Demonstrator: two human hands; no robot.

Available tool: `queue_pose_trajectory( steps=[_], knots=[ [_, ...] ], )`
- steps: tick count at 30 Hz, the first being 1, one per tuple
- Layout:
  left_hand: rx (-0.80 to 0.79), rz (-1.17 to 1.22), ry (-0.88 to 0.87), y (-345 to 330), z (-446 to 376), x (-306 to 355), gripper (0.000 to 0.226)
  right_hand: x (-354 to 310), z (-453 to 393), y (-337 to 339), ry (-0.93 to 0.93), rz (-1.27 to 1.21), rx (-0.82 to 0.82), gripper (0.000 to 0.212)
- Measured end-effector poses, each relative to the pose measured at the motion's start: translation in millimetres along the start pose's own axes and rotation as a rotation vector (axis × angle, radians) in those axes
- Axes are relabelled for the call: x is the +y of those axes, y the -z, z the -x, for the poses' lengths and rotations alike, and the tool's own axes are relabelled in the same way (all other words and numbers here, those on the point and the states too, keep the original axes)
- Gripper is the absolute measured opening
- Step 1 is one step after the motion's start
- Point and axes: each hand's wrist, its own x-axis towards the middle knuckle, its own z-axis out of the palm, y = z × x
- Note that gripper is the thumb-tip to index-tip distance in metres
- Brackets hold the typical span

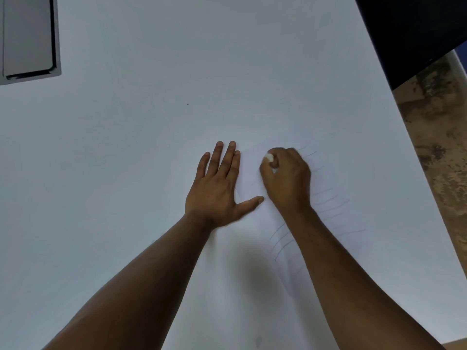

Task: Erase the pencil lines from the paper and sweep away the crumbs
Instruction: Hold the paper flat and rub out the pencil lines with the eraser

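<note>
Left hand [217, 188] flat, fingers spread, pinning the paper [328, 188]; right hand [285, 178] beside it clamps the eraser [269, 157]. Pencil lines [280, 238] remain under the right wrist. Hard rubbing could crumple the sheet.

A white table [126, 147] fills most of the view. At its far left corner sits a grey rectangular panel [27, 36] with a dark edge (what it is cannot be told). Off the table's far right corner lies a black surface [409, 29]. Beyond the table's right edge, mottled brown floor [437, 137] shows.
</note>
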Motion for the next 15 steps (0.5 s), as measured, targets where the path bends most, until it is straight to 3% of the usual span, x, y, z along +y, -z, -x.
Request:
queue_pose_trajectory(
  steps=[4,9,15],
  knots=[
    [-0.017,0.012,-0.024,1.4,-0.1,-1.6,0.109,-15.4,10.8,-10.9,0.115,0.043,-0.104,0.017],
    [-0.005,-0.003,0.006,-0.1,-0.3,0.2,0.109,10.4,-9.9,3.0,-0.017,0.156,0.023,0.018],
    [0.012,0.0,0.001,-3.4,-0.1,-1.0,0.108,13.6,-1.9,8.7,0.028,-0.015,0.01,0.015]
  ],
)
